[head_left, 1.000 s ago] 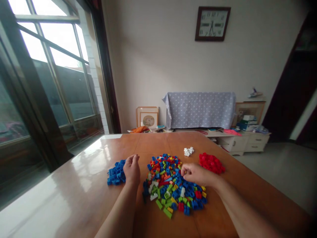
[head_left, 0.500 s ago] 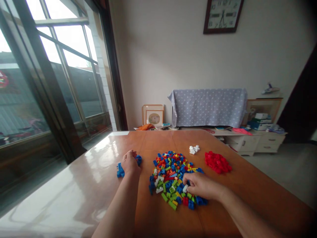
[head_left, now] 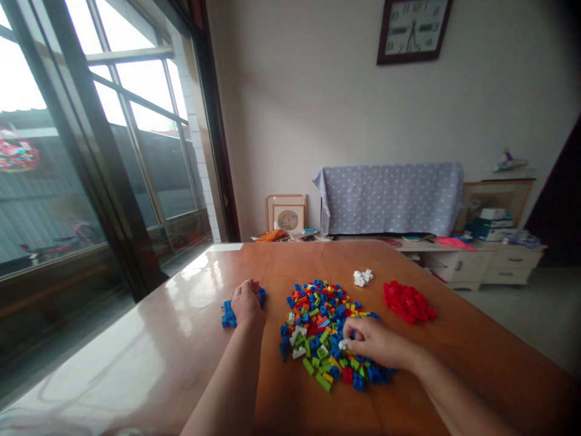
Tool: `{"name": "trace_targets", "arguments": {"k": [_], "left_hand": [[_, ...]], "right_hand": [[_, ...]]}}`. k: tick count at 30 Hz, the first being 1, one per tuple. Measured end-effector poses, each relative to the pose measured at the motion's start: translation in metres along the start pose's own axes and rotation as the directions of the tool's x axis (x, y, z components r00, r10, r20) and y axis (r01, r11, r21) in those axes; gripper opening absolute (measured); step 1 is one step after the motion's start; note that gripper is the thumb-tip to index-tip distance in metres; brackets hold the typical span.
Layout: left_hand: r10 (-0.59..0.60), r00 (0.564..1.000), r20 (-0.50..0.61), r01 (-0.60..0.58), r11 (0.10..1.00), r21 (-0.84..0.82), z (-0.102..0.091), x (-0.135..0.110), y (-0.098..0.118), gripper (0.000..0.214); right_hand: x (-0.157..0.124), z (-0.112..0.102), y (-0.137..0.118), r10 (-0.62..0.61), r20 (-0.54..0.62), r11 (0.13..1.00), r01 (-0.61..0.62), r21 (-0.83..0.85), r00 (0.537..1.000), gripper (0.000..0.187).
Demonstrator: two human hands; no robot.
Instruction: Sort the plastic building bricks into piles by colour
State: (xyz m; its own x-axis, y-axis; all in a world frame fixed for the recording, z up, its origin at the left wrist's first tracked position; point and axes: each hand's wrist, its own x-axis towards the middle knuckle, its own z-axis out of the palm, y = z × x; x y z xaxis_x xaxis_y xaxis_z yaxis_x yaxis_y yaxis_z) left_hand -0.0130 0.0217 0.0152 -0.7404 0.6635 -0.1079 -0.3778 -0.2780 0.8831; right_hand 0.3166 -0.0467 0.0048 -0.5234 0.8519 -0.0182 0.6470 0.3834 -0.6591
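Note:
A heap of mixed toy building bricks (head_left: 313, 330) in blue, green, red, yellow, orange and white lies mid-table. My right hand (head_left: 379, 345) reaches over its right side, thumb and fingers pinched at a white brick (head_left: 345, 344). To the left, my left hand (head_left: 247, 304) rests over a small pile of blue bricks (head_left: 228, 315). Its fingers are curled and partly hidden, so anything in them cannot be made out. Behind the heap sits a small cluster of white bricks (head_left: 362, 278). Farther right lies a pile of red bricks (head_left: 408, 303).
Everything stands on a glossy brown wooden table (head_left: 181, 357). A white sheet (head_left: 226, 247) lies at its far left edge. Beyond are a low cabinet (head_left: 467, 266), a polka-dot cloth (head_left: 390, 200) over something, and framed pictures (head_left: 288, 217). Large windows (head_left: 145, 139) line the left.
The whole view has shifted slightly, moving everything a little to the right in the picture. My right fingers have closed in on the white brick, which is turned a little. My left hand stays over the blue bricks.

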Motion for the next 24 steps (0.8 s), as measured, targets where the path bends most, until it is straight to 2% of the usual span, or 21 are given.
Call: {"name": "trace_targets", "arguments": {"k": [6,11,17,21,24], "left_hand": [[-0.012,0.984,0.18,0.011,1.0,0.008,0.035,-0.026,-0.033,0.031],[-0.016,0.953,0.301,0.017,1.0,0.0,0.058,-0.034,-0.047,0.033],[-0.019,0.9,0.436,0.027,1.0,-0.013,0.066,-0.04,-0.06,0.036],[-0.053,0.867,0.495,0.073,0.997,-0.023,0.066,-0.031,-0.058,0.038],[-0.149,0.895,0.421,0.191,0.98,-0.06,0.063,-0.019,-0.051,0.034]], "right_hand": [[0.007,-0.002,-0.002,0.087,0.043,0.98,-0.093,0.176,0.995,0.022],[0.017,-0.005,-0.006,0.104,0.007,0.971,-0.103,0.217,0.995,0.026],[0.035,-0.012,-0.004,0.109,-0.029,0.969,-0.099,0.225,0.994,0.031],[0.049,-0.024,0.002,0.126,-0.104,0.907,-0.072,0.415,0.987,0.027],[0.064,-0.036,0.015,0.199,-0.16,0.806,-0.069,0.588,0.967,0.024]]}}
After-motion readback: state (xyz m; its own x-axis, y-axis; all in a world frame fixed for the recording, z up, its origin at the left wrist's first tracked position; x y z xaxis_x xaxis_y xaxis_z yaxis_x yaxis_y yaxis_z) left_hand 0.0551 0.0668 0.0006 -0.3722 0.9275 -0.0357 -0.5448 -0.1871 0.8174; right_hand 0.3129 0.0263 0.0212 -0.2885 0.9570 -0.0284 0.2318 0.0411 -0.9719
